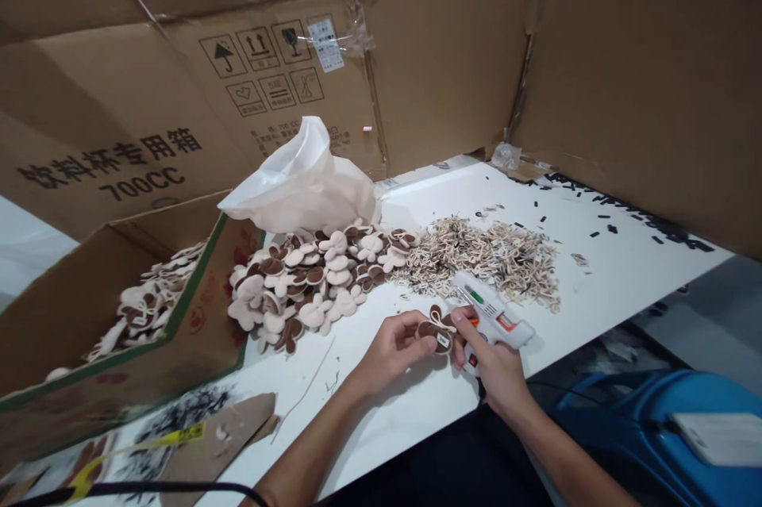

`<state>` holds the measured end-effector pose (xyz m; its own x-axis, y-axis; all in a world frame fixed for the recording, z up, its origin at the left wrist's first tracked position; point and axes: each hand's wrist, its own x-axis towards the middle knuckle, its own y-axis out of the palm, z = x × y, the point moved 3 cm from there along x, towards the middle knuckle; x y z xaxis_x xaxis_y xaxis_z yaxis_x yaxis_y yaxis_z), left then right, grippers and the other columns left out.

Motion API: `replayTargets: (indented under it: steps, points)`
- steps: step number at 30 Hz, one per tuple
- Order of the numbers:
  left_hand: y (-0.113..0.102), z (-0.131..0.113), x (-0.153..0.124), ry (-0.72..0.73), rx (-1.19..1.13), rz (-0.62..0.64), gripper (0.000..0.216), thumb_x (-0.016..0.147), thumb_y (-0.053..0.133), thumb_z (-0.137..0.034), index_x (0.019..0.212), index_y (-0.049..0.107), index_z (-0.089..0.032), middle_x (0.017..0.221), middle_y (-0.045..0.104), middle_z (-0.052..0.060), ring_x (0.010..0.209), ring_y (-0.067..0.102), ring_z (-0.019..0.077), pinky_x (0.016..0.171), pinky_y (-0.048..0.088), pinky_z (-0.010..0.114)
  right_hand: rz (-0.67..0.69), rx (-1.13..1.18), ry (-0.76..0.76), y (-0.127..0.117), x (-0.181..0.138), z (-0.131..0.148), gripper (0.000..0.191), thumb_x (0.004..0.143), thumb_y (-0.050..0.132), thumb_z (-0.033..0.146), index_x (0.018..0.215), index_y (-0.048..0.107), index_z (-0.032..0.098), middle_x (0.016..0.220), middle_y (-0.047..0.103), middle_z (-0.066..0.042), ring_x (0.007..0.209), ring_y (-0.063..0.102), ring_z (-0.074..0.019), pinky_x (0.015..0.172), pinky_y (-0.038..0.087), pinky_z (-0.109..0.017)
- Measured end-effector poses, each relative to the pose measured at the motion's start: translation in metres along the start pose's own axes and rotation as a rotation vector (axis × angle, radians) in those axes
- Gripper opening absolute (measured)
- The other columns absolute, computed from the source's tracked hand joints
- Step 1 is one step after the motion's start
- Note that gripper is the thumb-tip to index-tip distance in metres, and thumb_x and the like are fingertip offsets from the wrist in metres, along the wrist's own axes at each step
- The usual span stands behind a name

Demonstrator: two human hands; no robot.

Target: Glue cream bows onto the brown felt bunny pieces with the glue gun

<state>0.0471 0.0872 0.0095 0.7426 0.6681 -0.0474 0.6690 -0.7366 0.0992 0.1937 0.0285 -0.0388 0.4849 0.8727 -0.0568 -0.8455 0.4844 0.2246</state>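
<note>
Between my hands is a brown felt flower (pixel 426 330) with a cream string bow (pixel 441 320) and a small white label on it. My left hand (pixel 398 348) pinches its left side between thumb and fingers. My right hand (pixel 489 358) is closed around a white glue gun (pixel 493 310), its fingers also touching the flower's right edge. The gun has a green mark and an orange part on its body. Just beyond my hands lies a pile of small cream bows (pixel 494 253), and left of it a heap of beige and brown felt flowers (pixel 315 277).
A cardboard box (pixel 208 332) holding more flowers stands at the left. A white plastic bag (pixel 309 182) sits behind the heap. Black bits (pixel 613 229) lie scattered at the back right. Tall cardboard walls (pixel 440 55) enclose the white table (pixel 381 428). A blue object (pixel 667 428) is at lower right.
</note>
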Motion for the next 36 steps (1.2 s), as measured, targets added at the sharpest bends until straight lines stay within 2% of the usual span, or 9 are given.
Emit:
replayTargets:
  steps: [4,8,15,18,21,25,30,32,36]
  points:
    - [-0.003,0.010,0.001,-0.021,0.089,-0.053,0.040,0.082,0.077,-0.052,0.090,0.067,-0.014,0.074,0.060,0.002,0.066,0.052,0.0129,0.065,0.042,0.026,0.003,-0.009,0.013,0.000,-0.001,0.003,0.044,0.081,0.074,0.064,0.080,0.066,0.021,0.042,0.055,0.004,0.042,0.053,-0.0176,0.051,0.045,-0.029]
    - [-0.003,0.012,0.001,-0.008,0.136,-0.072,0.038,0.086,0.074,-0.050,0.090,0.066,-0.013,0.076,0.061,0.003,0.069,0.052,0.0128,0.068,0.043,0.026,0.004,-0.001,-0.003,0.000,-0.001,0.005,0.039,0.083,0.075,0.059,0.080,0.066,0.021,0.042,0.055,0.004,0.042,0.053,-0.0162,0.052,0.046,-0.028]
    - [-0.002,0.010,0.003,0.004,0.040,-0.124,0.032,0.088,0.074,-0.045,0.090,0.064,-0.014,0.080,0.066,0.004,0.071,0.057,0.0135,0.067,0.044,0.025,0.014,0.013,0.020,0.000,-0.001,0.002,0.045,0.082,0.073,0.064,0.087,0.065,0.020,0.041,0.055,0.004,0.039,0.049,-0.0151,0.046,0.040,-0.026]
    - [-0.003,0.010,0.004,0.019,0.006,-0.165,0.030,0.090,0.072,-0.043,0.096,0.062,-0.015,0.086,0.067,0.005,0.071,0.058,0.0131,0.065,0.046,0.025,0.044,-0.003,0.034,0.000,-0.001,0.001,0.044,0.085,0.071,0.063,0.088,0.066,0.019,0.043,0.056,0.004,0.039,0.047,-0.0136,0.044,0.036,-0.025]
    - [-0.004,0.010,0.005,0.042,-0.014,-0.196,0.032,0.091,0.071,-0.042,0.109,0.058,-0.018,0.095,0.068,0.006,0.079,0.063,0.0158,0.068,0.048,0.026,0.090,0.014,0.024,0.001,-0.001,0.001,0.043,0.088,0.067,0.062,0.085,0.064,0.020,0.044,0.056,0.004,0.039,0.048,-0.0132,0.044,0.037,-0.024]
    - [-0.007,0.008,0.003,0.070,0.016,-0.246,0.036,0.095,0.067,-0.039,0.122,0.050,-0.025,0.083,0.063,-0.002,0.071,0.060,0.0120,0.071,0.048,0.026,0.128,0.040,0.027,0.003,-0.001,0.002,0.038,0.088,0.070,0.058,0.087,0.063,0.021,0.048,0.059,0.004,0.038,0.049,-0.0127,0.043,0.039,-0.023]
    - [-0.006,0.003,0.001,0.131,0.115,-0.218,0.028,0.096,0.065,-0.039,0.116,0.055,-0.023,0.084,0.060,0.001,0.076,0.059,0.0146,0.067,0.049,0.025,0.124,0.067,0.022,0.003,-0.002,0.004,0.037,0.087,0.072,0.057,0.090,0.063,0.021,0.046,0.058,0.005,0.039,0.050,-0.0136,0.044,0.041,-0.024]
    - [-0.005,0.002,0.000,0.158,0.176,-0.202,0.024,0.096,0.065,-0.039,0.111,0.060,-0.021,0.084,0.060,0.002,0.075,0.058,0.0146,0.067,0.049,0.025,0.126,0.044,0.030,0.003,-0.002,0.006,0.036,0.086,0.074,0.055,0.084,0.064,0.021,0.044,0.056,0.004,0.040,0.050,-0.0140,0.045,0.041,-0.024]
    - [-0.002,-0.002,-0.002,0.177,0.243,-0.170,0.018,0.098,0.062,-0.035,0.104,0.063,-0.019,0.087,0.063,0.003,0.073,0.058,0.0134,0.068,0.049,0.026,0.159,-0.049,0.019,0.003,-0.003,0.012,0.045,0.086,0.075,0.050,0.055,0.059,0.021,0.045,0.055,0.001,0.044,0.051,-0.0143,0.052,0.046,-0.026]
